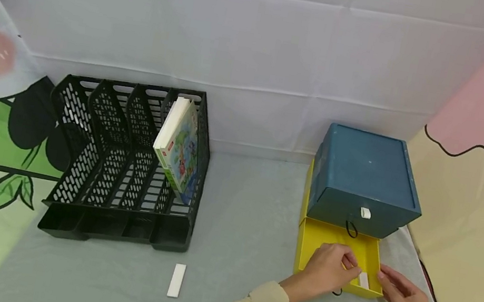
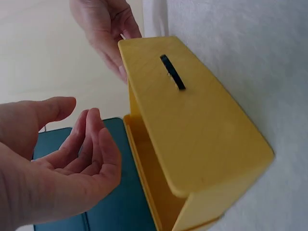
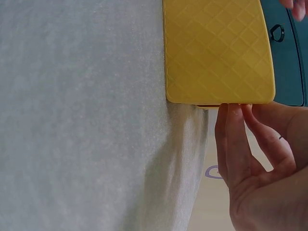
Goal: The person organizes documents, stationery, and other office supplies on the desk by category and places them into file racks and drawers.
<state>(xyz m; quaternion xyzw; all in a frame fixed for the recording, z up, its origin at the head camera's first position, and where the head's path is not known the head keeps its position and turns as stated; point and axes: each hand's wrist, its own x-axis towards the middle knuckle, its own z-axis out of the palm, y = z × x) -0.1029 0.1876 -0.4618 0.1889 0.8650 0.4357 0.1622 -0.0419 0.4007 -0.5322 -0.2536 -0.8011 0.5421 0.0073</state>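
The yellow drawer (image 1: 335, 236) is pulled out under a blue drawer box (image 1: 371, 164). Inside it, near its front right corner, lies a small white block (image 1: 363, 280). Over the drawer hovers my left hand (image 1: 329, 266), its fingertips close to the block in the head view. The left wrist view shows that hand's fingers (image 2: 103, 149) loosely bent and the thumb apart, with nothing between them. My right hand (image 1: 406, 301) touches the drawer's right side with nearly straight fingers (image 3: 236, 139). A dark loop pull (image 2: 172, 72) is on the drawer's front.
At left stands a black mesh file rack (image 1: 123, 168) with books (image 1: 181, 151) leaning in its right slot. A white strip (image 1: 176, 280) lies on the grey cloth in front. The blue drawer has a white tag (image 1: 365, 213) and a black loop (image 1: 351, 229).
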